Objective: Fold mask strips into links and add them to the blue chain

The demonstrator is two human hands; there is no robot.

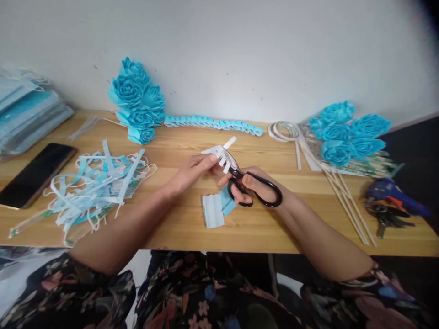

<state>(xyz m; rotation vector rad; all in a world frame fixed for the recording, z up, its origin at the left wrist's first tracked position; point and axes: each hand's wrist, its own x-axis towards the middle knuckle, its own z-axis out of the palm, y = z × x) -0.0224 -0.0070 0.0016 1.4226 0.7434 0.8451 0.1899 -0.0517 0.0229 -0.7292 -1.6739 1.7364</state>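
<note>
My left hand [199,168] pinches a small white piece of material [213,151] with a row of slits along its edge, making a fringe. My right hand [255,183] grips black-handled scissors [270,194], fingers through the loops. The scissors' blades lie against the fringed piece, over the middle of the table; whether they are parted is hard to tell. Below them, a pale blue cut piece [212,211] lies flat on the wood, partly beside a brighter blue piece [227,201] under the scissors' handle.
Left are a heap of mask straps and scraps [99,183], a phone [37,173] and bagged masks [27,109]. Blue flowers [137,100] and a pleated strip [212,122] lie behind. Right are tape rolls [284,131], more flowers [346,132], sticks [346,205] and keys [386,214].
</note>
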